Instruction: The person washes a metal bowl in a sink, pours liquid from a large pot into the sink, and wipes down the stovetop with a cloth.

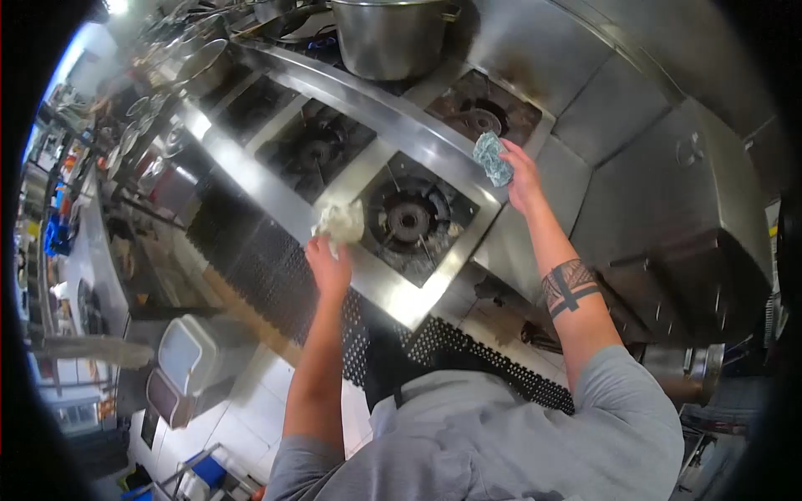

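Observation:
My left hand [331, 265] is closed on a crumpled off-white cloth [341, 222] at the front edge of a steel gas stove [426, 292]. My right hand [524, 178] grips a bunched blue-green patterned cloth [493, 159] above the stove's raised steel ledge [388, 107]. Between the two hands lies a round gas burner [409, 220] with a dark, stained tray around it. I cannot tell whether the blue-green cloth touches the steel.
Another burner [316, 152] sits to the left, and a rear burner [482, 122] lies beyond the ledge. At the back stands a large steel pot [391, 37]. A steel cabinet [668, 192] is on the right. Lidded bins [188, 355] and a perforated black mat [251, 250] are at lower left.

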`<control>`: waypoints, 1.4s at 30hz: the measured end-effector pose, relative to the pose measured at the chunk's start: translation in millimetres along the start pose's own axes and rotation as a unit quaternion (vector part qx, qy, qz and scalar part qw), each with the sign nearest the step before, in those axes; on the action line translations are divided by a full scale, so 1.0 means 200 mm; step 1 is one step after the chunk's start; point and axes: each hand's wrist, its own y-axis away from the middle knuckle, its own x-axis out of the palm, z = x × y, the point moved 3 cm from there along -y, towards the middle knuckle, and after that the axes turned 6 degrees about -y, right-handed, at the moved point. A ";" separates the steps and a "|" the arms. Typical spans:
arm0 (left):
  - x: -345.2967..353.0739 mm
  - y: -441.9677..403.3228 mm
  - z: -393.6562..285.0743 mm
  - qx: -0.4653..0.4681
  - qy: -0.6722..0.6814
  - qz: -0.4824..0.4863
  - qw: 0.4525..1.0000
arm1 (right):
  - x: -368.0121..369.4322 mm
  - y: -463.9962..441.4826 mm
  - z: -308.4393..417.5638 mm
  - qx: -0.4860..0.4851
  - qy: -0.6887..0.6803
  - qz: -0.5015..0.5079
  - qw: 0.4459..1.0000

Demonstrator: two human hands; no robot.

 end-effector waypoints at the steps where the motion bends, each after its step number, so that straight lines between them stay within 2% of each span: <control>1: 0.07 -0.14 0.00 0.006 0.024 0.009 1.000 | 0.06 -0.12 -0.02 -0.030 0.072 -0.018 0.997; 2: 0.18 -0.19 0.05 -0.005 0.035 0.016 0.999 | 0.12 -0.26 -0.04 -0.026 0.089 -0.021 0.996; 4: 0.37 -0.33 0.14 -0.008 0.037 0.023 0.999 | 0.26 -0.54 -0.08 -0.165 0.343 -0.043 0.924; 5: 0.42 -0.35 0.17 -0.013 0.008 0.029 0.999 | 0.38 -0.63 -0.09 -0.150 0.357 -0.054 0.921; 6: 0.41 -0.37 0.14 -0.008 -0.023 0.032 0.999 | 0.50 -0.72 -0.08 -0.197 0.470 -0.055 0.859; 7: 0.43 -0.38 0.13 -0.021 -0.040 0.049 0.998 | 0.58 -0.85 -0.15 -0.216 0.490 -0.036 0.844; 8: 0.46 -0.38 0.14 -0.032 -0.057 0.068 0.996 | 0.64 -0.98 -0.19 -0.282 0.579 0.016 0.765; 9: 0.48 -0.38 0.17 -0.030 -0.064 0.081 0.994 | 0.68 -1.08 -0.28 -0.320 0.610 0.049 0.723; 10: 0.50 -0.37 0.19 -0.030 -0.070 0.093 0.993 | 0.72 -1.17 -0.38 -0.338 0.666 0.100 0.658; 11: 0.50 -0.39 0.18 -0.056 -0.069 0.132 0.987 | 0.73 -1.24 -0.48 -0.296 0.718 0.155 0.610; 12: 0.50 -0.39 0.18 -0.051 -0.058 0.121 0.990 | 0.72 -1.30 -0.55 -0.253 0.763 0.209 0.558; 13: 0.51 -0.39 0.18 -0.039 -0.075 0.107 0.991 | 0.68 -1.38 -0.57 -0.244 0.765 0.209 0.559; 15: 0.52 -0.38 0.18 -0.011 -0.101 0.086 0.991 | 0.56 -1.65 -0.58 -0.180 0.850 0.156 0.470; 16: 0.54 -0.38 0.21 -0.046 -0.088 0.115 0.988 | 0.47 -1.77 -0.53 -0.200 0.848 0.089 0.483; 17: 0.54 -0.38 0.22 -0.044 -0.081 0.123 0.988 | 0.40 -1.91 -0.47 -0.217 0.854 0.098 0.463; 18: 0.54 -0.39 0.21 -0.043 -0.075 0.129 0.988 | 0.25 -2.15 -0.49 -0.194 0.875 0.122 0.426; 19: 0.55 -0.40 0.21 -0.045 -0.078 0.130 0.987 | 0.17 -2.28 -0.45 -0.189 0.854 0.084 0.478; 21: 0.55 -0.39 0.21 -0.029 -0.087 0.132 0.987 | 0.18 -2.40 -0.43 -0.126 0.852 0.100 0.499; 24: 0.55 -0.40 0.19 -0.042 -0.095 0.146 0.984 | 0.50 -1.99 -0.39 -0.042 0.820 0.123 0.557; 26: 0.56 -0.39 0.19 -0.026 -0.097 0.135 0.986 | 0.56 -1.74 -0.51 -0.196 0.798 0.171 0.544; 28: 0.57 -0.39 0.20 -0.032 -0.099 0.125 0.987 | 0.53 -1.65 -0.60 -0.217 0.790 0.249 0.517; 29: 0.56 -0.39 0.19 -0.027 -0.098 0.118 0.988 | 0.59 -1.67 -0.48 -0.150 0.823 0.236 0.494; 30: 0.57 -0.40 0.19 -0.027 -0.102 0.118 0.987 | 0.48 -1.86 -0.50 -0.089 0.841 0.183 0.501; 31: 0.57 -0.40 0.18 -0.021 -0.104 0.118 0.987 | 0.42 -2.00 -0.43 -0.064 0.827 0.119 0.546; 32: 0.56 -0.40 0.18 -0.015 -0.106 0.120 0.987 | 0.37 -2.12 -0.36 -0.092 0.836 0.071 0.536; 33: 0.56 -0.39 0.18 -0.015 -0.110 0.122 0.986 | 0.24 -2.33 -0.37 -0.129 0.872 0.179 0.438; 34: 0.57 -0.38 0.19 -0.015 -0.110 0.118 0.987 | 0.24 -2.36 -0.33 -0.200 0.835 0.075 0.507; 35: 0.57 -0.39 0.19 -0.013 -0.110 0.115 0.987 | 0.22 -2.36 -0.38 -0.155 0.857 0.122 0.476; 37: 0.58 -0.38 0.20 -0.016 -0.116 0.123 0.985 | 0.26 -2.18 -0.49 -0.120 0.845 0.163 0.495; 38: 0.58 -0.38 0.20 -0.021 -0.122 0.131 0.984 | 0.35 -1.98 -0.54 -0.129 0.813 0.155 0.547; 39: 0.58 -0.38 0.19 -0.014 -0.118 0.133 0.984 | 0.43 -1.76 -0.61 -0.153 0.801 0.158 0.556; 41: 0.57 -0.39 0.18 0.008 -0.117 0.121 0.986 | 0.53 -1.62 -0.61 -0.177 0.789 0.156 0.567; 42: 0.59 -0.39 0.17 0.013 -0.118 0.123 0.985 | 0.56 -1.61 -0.57 -0.180 0.799 0.196 0.540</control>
